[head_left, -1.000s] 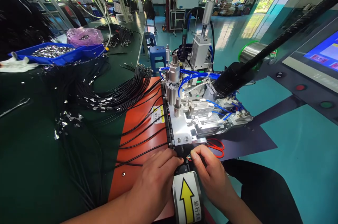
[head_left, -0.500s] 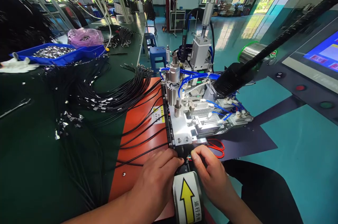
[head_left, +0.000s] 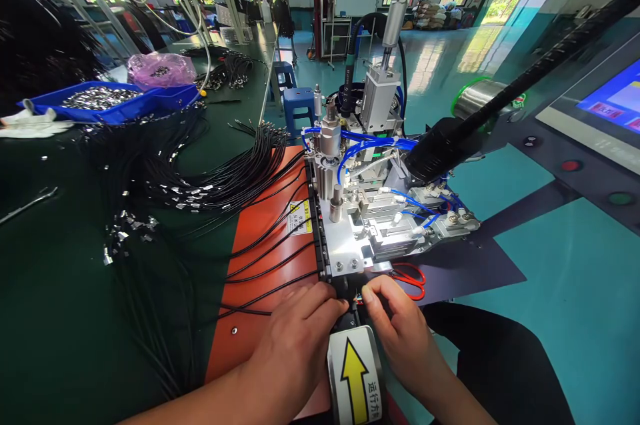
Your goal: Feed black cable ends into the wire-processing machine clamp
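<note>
My left hand lies over the black fixture edge at the near end of the machine, its fingers closed on a black cable that runs in from the left beneath it. Thin coloured wires stick out toward my right hand. Thumb and forefinger of that hand are pinched together at the wire ends; the tips hide part of them. Just in front of both hands stands the metal machine with blue air tubes. Several black cables run from its edge across the orange plate.
Red-handled scissors lie right beside my right hand. A metal cover with a yellow arrow sits between my forearms. Bundles of black cables and a blue tray of metal parts occupy the green table. A control panel stands at right.
</note>
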`<state>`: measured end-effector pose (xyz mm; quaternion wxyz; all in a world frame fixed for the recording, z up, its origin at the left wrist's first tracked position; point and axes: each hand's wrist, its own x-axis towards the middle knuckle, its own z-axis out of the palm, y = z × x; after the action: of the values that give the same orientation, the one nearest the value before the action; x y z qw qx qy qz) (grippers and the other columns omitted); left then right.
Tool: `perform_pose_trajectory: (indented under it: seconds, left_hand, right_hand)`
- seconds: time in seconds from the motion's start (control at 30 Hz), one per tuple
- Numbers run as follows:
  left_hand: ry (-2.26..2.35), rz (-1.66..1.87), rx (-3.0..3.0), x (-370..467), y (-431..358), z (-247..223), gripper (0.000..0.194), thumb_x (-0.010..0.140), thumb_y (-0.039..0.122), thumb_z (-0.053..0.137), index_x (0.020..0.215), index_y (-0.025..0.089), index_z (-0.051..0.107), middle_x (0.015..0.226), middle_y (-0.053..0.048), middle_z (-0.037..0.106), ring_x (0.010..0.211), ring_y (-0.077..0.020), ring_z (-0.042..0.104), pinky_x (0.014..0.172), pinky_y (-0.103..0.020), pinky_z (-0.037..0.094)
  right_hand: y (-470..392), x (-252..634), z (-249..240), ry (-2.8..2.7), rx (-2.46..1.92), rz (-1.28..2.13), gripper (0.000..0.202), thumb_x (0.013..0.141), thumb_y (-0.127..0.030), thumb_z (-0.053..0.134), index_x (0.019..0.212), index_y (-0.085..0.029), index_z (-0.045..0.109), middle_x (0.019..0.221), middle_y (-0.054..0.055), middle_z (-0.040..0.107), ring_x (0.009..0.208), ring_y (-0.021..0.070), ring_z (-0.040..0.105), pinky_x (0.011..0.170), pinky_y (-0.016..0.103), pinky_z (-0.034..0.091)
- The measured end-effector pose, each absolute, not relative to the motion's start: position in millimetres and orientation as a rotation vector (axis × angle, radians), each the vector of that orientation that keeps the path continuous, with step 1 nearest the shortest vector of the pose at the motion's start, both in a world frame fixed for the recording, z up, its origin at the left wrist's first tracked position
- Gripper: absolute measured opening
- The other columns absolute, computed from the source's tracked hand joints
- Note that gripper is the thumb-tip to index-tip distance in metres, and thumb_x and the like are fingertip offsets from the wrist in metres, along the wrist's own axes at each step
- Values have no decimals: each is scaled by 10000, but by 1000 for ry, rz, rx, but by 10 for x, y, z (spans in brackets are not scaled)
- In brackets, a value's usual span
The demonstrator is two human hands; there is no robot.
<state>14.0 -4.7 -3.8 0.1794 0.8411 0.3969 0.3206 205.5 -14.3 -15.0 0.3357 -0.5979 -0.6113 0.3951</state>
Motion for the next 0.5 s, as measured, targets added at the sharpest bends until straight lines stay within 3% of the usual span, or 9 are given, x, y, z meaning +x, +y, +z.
perform_pose_trajectory:
  seconds: [0.5]
  left_hand:
    - [1104, 877, 2427, 145, -47, -39, 210, 971, 84, 473, 1064, 194, 625, 950, -55, 636, 811, -201, 568, 702, -322, 452]
  right_hand:
    - [-134, 2042, -149, -1621, -1621, 1015, 269, 1016, -361, 381, 830, -223, 518, 793, 6, 577, 744, 183, 546, 696, 306, 424]
